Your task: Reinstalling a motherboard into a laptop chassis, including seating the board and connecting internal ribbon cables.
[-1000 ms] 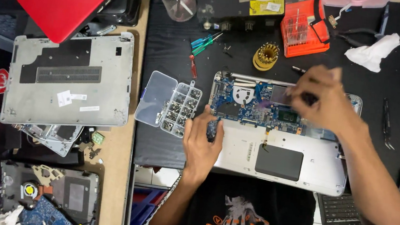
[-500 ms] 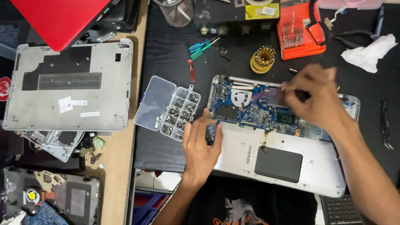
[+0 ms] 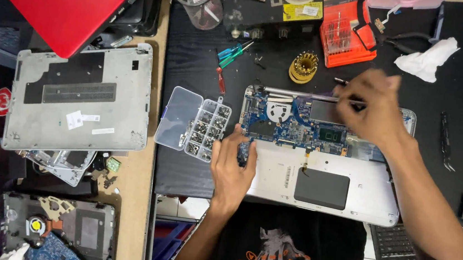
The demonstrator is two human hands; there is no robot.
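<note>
Laptop chassis (image 3: 344,184) lies opened on the black desk (image 3: 190,87), blue motherboard (image 3: 299,125) exposed above a dark trackpad. Clear compartment box (image 3: 193,124) beside it, lid open, holds small screws. Left hand (image 3: 232,166) rests flat on the chassis's left edge, fingers loose. Right hand (image 3: 376,106) is over the board, closed on a thin screwdriver (image 3: 351,100).

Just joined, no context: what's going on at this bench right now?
A person is working on an opened silver laptop chassis with its blue motherboard exposed, on a black mat. The left hand rests on the chassis's left edge, beside a clear plastic compartment box of screws. The right hand holds a thin dark tool over the board's upper right. A detached grey bottom cover lies to the left.
</note>
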